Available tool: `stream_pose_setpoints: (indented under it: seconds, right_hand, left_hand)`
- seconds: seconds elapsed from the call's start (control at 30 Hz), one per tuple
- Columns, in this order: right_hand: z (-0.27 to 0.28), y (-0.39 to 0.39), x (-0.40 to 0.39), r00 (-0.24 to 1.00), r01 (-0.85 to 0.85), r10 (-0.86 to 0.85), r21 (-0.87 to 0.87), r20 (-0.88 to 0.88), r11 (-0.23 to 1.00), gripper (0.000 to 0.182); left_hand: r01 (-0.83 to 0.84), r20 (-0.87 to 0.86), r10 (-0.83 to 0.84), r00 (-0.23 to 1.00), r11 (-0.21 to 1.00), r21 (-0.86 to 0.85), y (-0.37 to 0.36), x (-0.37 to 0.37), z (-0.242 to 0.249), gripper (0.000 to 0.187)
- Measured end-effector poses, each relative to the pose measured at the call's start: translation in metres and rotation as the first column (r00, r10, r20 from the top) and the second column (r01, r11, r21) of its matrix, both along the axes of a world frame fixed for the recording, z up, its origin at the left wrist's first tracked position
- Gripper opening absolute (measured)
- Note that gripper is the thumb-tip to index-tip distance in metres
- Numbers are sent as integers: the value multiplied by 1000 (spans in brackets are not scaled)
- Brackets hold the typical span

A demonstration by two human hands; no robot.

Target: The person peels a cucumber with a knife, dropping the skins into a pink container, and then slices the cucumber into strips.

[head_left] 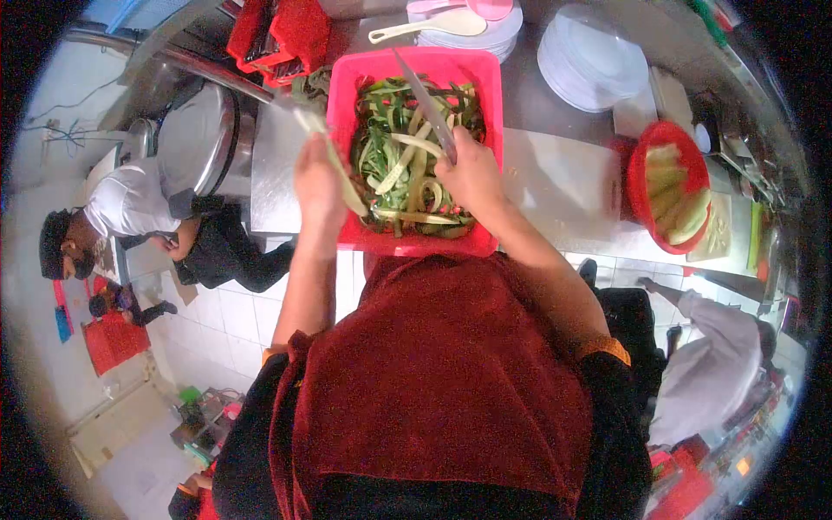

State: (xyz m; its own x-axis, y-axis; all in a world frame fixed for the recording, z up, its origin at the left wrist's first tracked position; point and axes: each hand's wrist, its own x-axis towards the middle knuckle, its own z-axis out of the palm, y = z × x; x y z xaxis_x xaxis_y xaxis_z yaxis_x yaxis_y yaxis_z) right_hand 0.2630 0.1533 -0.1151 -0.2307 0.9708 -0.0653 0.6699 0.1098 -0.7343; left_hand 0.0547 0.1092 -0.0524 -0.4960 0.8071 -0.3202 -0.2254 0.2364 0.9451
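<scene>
A pink-red rectangular basket [343, 95] stands at the counter's front edge, holding green peels and pale strips. Over its left rim, my left hand [319, 178] is closed on a long pale green vegetable piece [340, 172], whose upper end is blurred. My right hand [471, 172] grips a knife [425, 101] above the basket's right part, with the blade pointing up and to the left. Knife and vegetable piece are apart. Right of the basket, a red bowl [635, 186] holds several pale green pieces [666, 195].
White plates [593, 59] are stacked at the back right. A pale ladle [433, 26] lies on more plates behind the basket. Red baskets [279, 39] sit at the back left. One person [143, 199] is at the left, another [715, 364] at the right.
</scene>
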Motion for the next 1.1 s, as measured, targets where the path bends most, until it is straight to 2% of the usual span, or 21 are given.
stream_pose_setpoints:
  seconds: [0.07,0.1,0.13,0.17,0.2,0.23,0.27,0.3,0.4,0.53,0.57,0.63,0.7,0.77,0.8,0.93,0.97,1.0,1.03,1.07,1.1]
  right_hand:
    - [-6,0,3,992,-83,87,-44,90,996,45]
    - [-1,-2,5,992,-86,90,-44,88,995,45]
    - [10,-5,7,999,-54,54,-37,3,998,47]
    - [16,-5,9,996,-25,22,-32,-81,999,50]
    - [19,-5,7,977,-25,60,168,-205,985,48]
    - [25,-6,7,976,-33,68,171,-206,985,48]
    - [33,-10,12,898,-61,-1,-126,-439,990,46]
    - [51,-16,14,776,-150,-141,-397,-614,906,45]
    - [67,-39,11,690,-178,-159,-378,-706,908,45]
    - [62,-47,16,609,-133,-197,-344,-769,930,47]
    - [64,-50,19,610,-129,-199,-343,-767,930,47]
    - [69,-53,26,603,-45,-270,-370,-751,928,44]
    - [69,-54,36,632,-29,-274,-375,-725,926,42]
    - [74,-56,41,672,-36,-266,-388,-691,921,39]
    - [74,-57,42,672,-35,-266,-388,-692,921,39]
    - [70,-62,50,641,-10,-295,-392,-709,920,38]
    - [68,-62,52,646,-14,-284,-382,-709,924,38]
    - [70,-64,53,644,-7,-290,-385,-707,923,38]
    - [73,-65,54,644,30,-306,-377,-702,926,38]
    - [75,-65,54,643,64,-318,-364,-697,929,37]
    - [74,-65,55,644,66,-316,-361,-697,930,37]
  left_hand:
    - [-56,-28,58,998,995,78,2,-6,14,33]
    - [-58,81,46,996,987,152,4,-8,24,32]
    - [-70,188,28,982,972,225,6,-10,29,31]
    - [-78,186,35,982,971,228,6,-10,29,31]
    - [-3,319,-95,943,957,291,8,-9,27,30]
    - [65,434,-229,872,930,361,10,-5,25,29]
    - [57,454,-228,862,931,360,12,3,19,29]
    - [84,445,-273,853,913,400,13,16,19,29]
    - [57,414,-246,876,907,418,14,53,15,36]
    - [76,362,-214,907,930,361,7,85,19,31]
    - [78,364,-218,906,929,361,7,84,14,31]
    - [237,281,-362,889,889,392,12,79,5,26]
    - [216,279,-328,903,905,366,22,73,6,22]
    - [160,157,-211,965,945,286,34,66,14,22]
    - [152,93,-192,977,932,329,42,60,12,23]
    - [245,-130,-212,968,904,351,68,25,14,26]
    - [252,-130,-220,967,902,349,74,16,12,26]
    - [204,-465,15,885,886,417,78,8,9,26]
    - [185,-706,268,655,849,495,79,6,5,26]
    - [210,-761,286,582,851,481,72,13,-5,28]
    - [418,-917,-154,369,909,15,69,10,-22,30]
